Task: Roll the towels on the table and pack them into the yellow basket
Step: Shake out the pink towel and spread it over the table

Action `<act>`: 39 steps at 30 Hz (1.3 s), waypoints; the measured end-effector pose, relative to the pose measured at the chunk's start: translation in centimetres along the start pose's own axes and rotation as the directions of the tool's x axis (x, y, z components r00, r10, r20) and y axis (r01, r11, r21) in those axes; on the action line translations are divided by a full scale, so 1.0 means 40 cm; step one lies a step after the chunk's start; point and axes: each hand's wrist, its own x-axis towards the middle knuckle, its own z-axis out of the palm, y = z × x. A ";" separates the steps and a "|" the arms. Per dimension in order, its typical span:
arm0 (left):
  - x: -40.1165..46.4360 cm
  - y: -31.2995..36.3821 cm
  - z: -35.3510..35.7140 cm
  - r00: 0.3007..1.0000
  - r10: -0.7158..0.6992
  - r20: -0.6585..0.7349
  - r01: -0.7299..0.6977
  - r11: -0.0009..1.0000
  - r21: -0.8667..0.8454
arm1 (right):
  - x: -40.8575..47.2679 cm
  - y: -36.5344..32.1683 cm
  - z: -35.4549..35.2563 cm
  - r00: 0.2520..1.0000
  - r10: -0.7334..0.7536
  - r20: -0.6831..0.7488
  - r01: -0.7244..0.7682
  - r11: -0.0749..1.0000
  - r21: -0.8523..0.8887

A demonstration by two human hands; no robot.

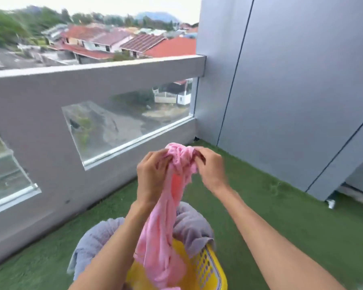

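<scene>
The task looks barely begun. No table shows in the head view, and nothing here is rolled. Left of the grip and below it, a grey towel [96, 237] spills loose over the rim of the yellow basket [210, 266], unrolled as far as can be told.

The left hand [153, 174] pinches the bunched top of a pink towel [161, 237], fingers curled into the cloth. Just right of it, almost touching, the right hand [210, 168] pinches the same gathered edge. Both hands are clamped on the towel, close together.

From that grip the pink towel hangs straight down, long axis near vertical, its top crumpled above the fingers and its lower end dropping into or just above the basket; which one is hidden. To my eye it needs spreading flat before rolling.

Right of the grip, more grey towel drapes the basket's far rim.
</scene>
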 end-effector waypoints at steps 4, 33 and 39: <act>0.165 0.233 0.045 0.984 0.179 0.024 -0.176 0.979 -0.099 | 0.089 -0.096 -0.245 0.974 -0.099 -0.202 0.083 0.993 -0.085; 0.270 1.012 1.177 0.692 0.614 0.380 -0.373 0.754 -0.540 | 0.104 0.409 -1.495 0.939 0.329 -0.095 -0.332 0.943 -0.010; 0.297 1.014 1.370 0.673 0.606 0.423 -0.335 0.761 -0.556 | 0.165 0.604 -1.528 0.904 0.307 -0.298 -0.321 0.947 0.003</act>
